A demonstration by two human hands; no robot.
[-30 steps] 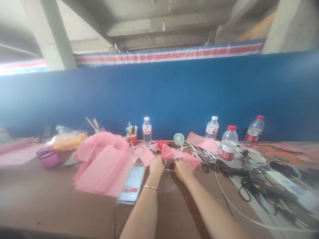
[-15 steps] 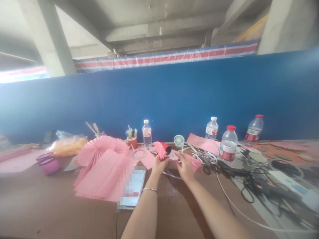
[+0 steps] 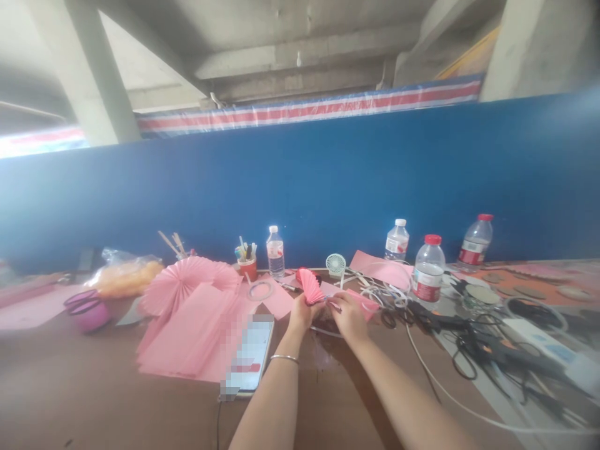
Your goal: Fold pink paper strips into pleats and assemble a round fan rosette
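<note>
My left hand point(image 3: 301, 314) is closed on the base of a pink pleated paper fan point(image 3: 312, 287), whose folds spread upward. Close to its right side, my right hand point(image 3: 349, 317) has its fingertips pinched together near the fan's lower end. Whatever lies between those fingertips is too small to make out. Behind the fan a red round object point(image 3: 302, 274) is mostly hidden. Under and past my right hand lies a pink paper piece point(image 3: 368, 304). Left of my left forearm rests a phone point(image 3: 253, 362) with its screen lit.
Pink paper sheets point(image 3: 187, 340) and a large pleated rosette point(image 3: 171, 284) lie to the left. A water bottle point(image 3: 275, 253), a cup of pens point(image 3: 247, 269) and a small fan point(image 3: 335, 265) stand behind. Tangled cables point(image 3: 469, 337) and red-capped bottles point(image 3: 429, 269) crowd the right.
My right hand's fingers have closed into a pinch and come to the pleated fan. The fan has tilted and opened wider toward the right, covering more of the red object.
</note>
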